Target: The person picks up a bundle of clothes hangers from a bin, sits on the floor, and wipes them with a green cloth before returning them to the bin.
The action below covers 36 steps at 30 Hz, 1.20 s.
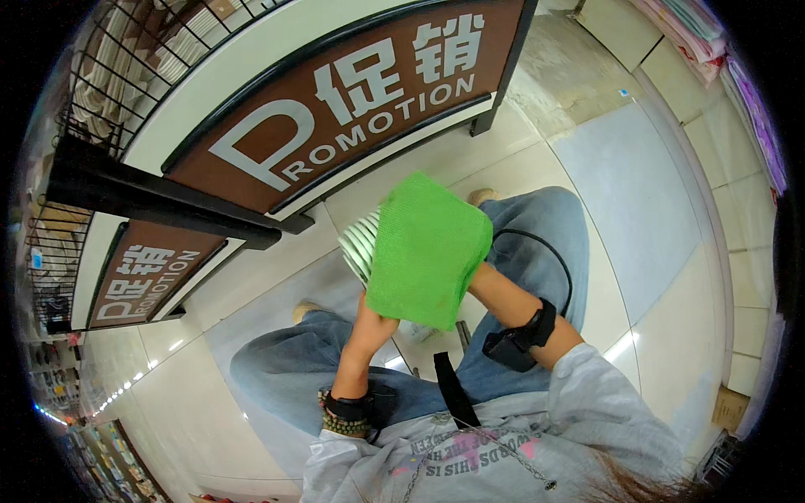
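Note:
A green cloth [427, 251] is spread over the near end of a bundle of white plastic hangers or similar white ribbed items [360, 244], whose curved edges show at its left. My left hand [376, 320] is at the cloth's lower left edge, beside the white items, its fingers mostly hidden beneath the cloth. My right hand [479, 276] is behind the cloth's right side, covered by it except near the wrist, so its grip cannot be seen. Both forearms wear black straps, and a black cable runs by the right one.
A low display rack with brown promotion panels [358, 94] stands ahead and to the left, with a wire basket [135, 69] of white items above. My crossed legs [534, 232] rest on the tiled floor [629, 157]. Folded textiles [755, 119] lie at the far right.

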Motion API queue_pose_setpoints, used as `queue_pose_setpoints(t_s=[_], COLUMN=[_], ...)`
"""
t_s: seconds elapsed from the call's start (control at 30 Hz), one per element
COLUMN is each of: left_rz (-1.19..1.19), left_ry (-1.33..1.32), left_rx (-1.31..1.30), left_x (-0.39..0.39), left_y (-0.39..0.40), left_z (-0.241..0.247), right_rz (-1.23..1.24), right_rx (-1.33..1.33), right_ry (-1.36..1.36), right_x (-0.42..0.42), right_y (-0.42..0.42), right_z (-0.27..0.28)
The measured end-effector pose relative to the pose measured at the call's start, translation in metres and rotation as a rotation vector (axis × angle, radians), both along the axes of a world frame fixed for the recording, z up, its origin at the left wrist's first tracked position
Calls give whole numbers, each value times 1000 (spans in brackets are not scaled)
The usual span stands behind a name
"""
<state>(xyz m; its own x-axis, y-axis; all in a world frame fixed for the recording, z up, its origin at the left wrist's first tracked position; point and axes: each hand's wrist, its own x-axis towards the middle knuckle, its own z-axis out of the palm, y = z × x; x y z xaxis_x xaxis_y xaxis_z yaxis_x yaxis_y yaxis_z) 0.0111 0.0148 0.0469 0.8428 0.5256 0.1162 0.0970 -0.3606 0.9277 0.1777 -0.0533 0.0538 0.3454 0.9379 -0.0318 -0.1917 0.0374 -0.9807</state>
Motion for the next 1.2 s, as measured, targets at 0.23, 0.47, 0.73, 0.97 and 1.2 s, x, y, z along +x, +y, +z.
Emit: queue_pose_setpoints(t_s=[0.23,0.47,0.73,0.97,1.2], left_rz=[0,-170,-133,35,63], left_ry=[-50,121,137,-84,-57], left_rx=[-9,-229,76,-186,15], left_x=[-2,-2,-7,-4,-1], left_y=[0,16,6,-6,-8], left_z=[-2,38,7,10,11], right_rz=[-14,-13,-148,-166,-219], right_rx=[-5,-10,69,95,153], right_ry=[25,142,-311,-571,-904], right_x=[2,33,-17,-31,-20], right_y=[-6,-34,-18,-5,-12], right_z=[-9,-3,-26,31,13])
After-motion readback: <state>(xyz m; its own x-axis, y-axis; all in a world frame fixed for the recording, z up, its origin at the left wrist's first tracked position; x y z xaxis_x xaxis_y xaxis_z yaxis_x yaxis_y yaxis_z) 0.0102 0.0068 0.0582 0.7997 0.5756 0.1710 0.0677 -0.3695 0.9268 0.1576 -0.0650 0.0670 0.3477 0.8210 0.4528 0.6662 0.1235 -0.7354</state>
